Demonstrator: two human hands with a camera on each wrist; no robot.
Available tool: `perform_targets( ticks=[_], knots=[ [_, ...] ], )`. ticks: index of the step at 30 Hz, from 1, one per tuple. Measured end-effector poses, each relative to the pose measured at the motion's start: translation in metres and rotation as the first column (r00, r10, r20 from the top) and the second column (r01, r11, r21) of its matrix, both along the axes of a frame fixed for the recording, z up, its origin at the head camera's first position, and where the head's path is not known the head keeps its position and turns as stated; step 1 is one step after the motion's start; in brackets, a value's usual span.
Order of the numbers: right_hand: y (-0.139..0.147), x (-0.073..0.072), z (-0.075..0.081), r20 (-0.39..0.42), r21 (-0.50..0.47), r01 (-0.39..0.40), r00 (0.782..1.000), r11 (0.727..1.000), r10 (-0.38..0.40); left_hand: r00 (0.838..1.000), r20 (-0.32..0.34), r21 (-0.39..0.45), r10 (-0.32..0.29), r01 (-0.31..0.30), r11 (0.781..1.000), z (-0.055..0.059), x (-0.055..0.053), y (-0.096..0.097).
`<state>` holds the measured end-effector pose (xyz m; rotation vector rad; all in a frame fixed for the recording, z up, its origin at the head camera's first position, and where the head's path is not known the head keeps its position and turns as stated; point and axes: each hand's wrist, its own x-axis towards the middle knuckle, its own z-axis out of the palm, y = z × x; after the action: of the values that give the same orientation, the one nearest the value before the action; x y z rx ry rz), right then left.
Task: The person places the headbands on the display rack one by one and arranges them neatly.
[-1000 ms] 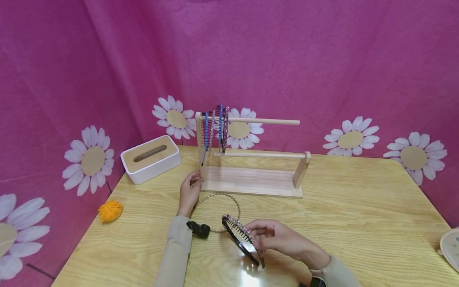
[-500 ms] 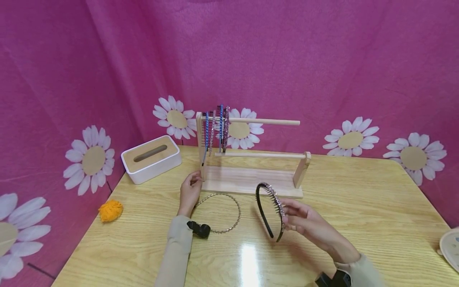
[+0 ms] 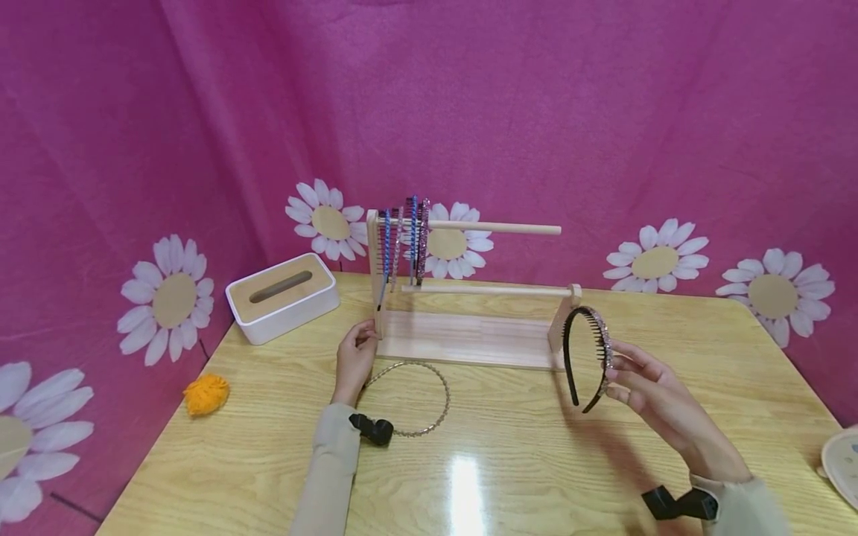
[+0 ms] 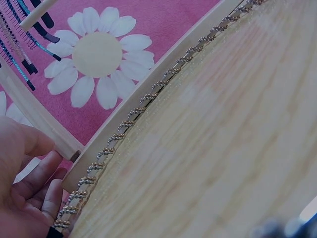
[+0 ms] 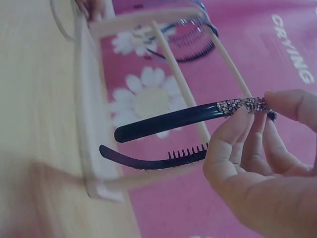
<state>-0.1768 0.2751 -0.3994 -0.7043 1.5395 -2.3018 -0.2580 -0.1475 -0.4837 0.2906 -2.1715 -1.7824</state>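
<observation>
My right hand (image 3: 660,394) pinches a black toothed headband (image 3: 605,350) covered with sparkly stones, held in the air by the rack's right end. In the right wrist view, thumb and fingers grip its jewelled part (image 5: 242,105) and the two black ends point left. My left hand (image 3: 355,361) holds the lower left corner of the wooden rack (image 3: 469,339); the left wrist view shows its fingers (image 4: 42,173) curled at the post's foot. Several headbands, blue, pink and purple (image 3: 422,242), hang at the left of the upper rod (image 3: 496,226).
A thin beaded ring-shaped band (image 3: 447,398) lies on the table (image 3: 536,484) before the rack, partly behind the left wrist. A white box with a slotted wooden lid (image 3: 288,321) stands left. An orange yarn-like bundle (image 3: 206,394) lies near the left edge, a round pale object (image 3: 843,465) far right.
My right hand has lifted the jewelled headband from over the beaded band, carrying it right and farther back to the rack's right end. The left hand and rack have stayed put.
</observation>
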Motion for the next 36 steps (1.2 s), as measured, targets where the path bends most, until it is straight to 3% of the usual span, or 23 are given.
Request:
perform_targets(
  ticks=[7,14,24,31,36],
  knots=[
    [0.03,-0.008,0.015,0.008,-0.135,0.046,0.999,0.99,-0.046,1.0,-0.021,0.028,-0.012,0.013,1.0,-0.001,-0.001,0.001],
    [0.039,-0.032,0.033,0.04,-0.219,0.107,0.994,0.97,-0.101,1.0,-0.024,0.03,-0.007,0.008,1.0,0.0,-0.002,0.001],
    [0.021,-0.07,0.056,0.058,-0.226,0.193,0.981,0.955,-0.184,1.0,0.004,0.013,-0.006,0.006,1.0,-0.001,-0.001,-0.001],
    [-0.003,-0.089,0.067,0.054,-0.228,0.273,0.962,0.934,-0.268,1.0,0.008,0.01,-0.005,0.005,1.0,-0.001,-0.001,0.0],
    [-0.031,-0.098,0.071,0.023,-0.178,0.332,0.942,0.926,-0.334,1.0,0.005,0.015,0.001,-0.001,1.0,-0.001,-0.001,0.0]
  ],
)
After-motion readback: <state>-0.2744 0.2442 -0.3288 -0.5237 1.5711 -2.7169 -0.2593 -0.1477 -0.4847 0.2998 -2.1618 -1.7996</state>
